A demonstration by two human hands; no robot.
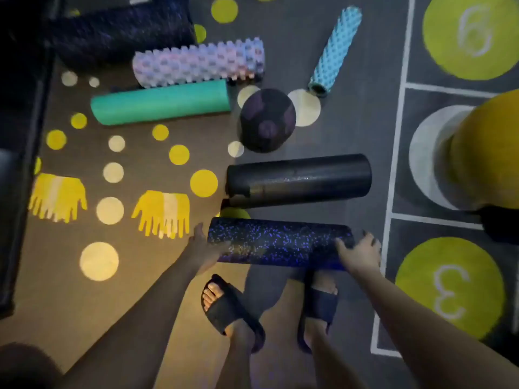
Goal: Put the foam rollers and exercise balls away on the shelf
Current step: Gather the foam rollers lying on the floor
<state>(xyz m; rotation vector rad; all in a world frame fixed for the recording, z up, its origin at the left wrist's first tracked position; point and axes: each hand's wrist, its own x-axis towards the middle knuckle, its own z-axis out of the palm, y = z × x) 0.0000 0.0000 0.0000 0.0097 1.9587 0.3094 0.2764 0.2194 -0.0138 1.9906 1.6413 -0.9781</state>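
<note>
**Desk:** What are you on?

**Operator:** The blue-speckled roller (278, 242). It lies crosswise just in front of my feet, its right end over the toes of one sandal. I can't tell whether it's off the floor (351, 130) yet. I'd call this the pick-up of one roller, early in the job.

**Desk:** And the hands?

**Operator:** One at each end. My left hand (202, 248) is against the left end with the thumb standing up. Its fingers blur into the foam, so I can't tell how far they wrap. My right hand (358, 252) is draped over the right end, fingers spread and curled over the top, thumb on the near side.

**Desk:** What's left out there?

**Operator:** Plenty. The black roller (297, 179) is just beyond this one, then the dark ball (266, 120). Farther out are the teal roller (161, 102), the knobbly pale roller (199, 64) and the light blue roller (335, 49). A yellow ball (488, 150) is off to my right.

**Desk:** Next move?

**Operator:** I'd squeeze evenly from both ends, lift level and turn toward the shelf. I can't make the shelf out from here.
</note>
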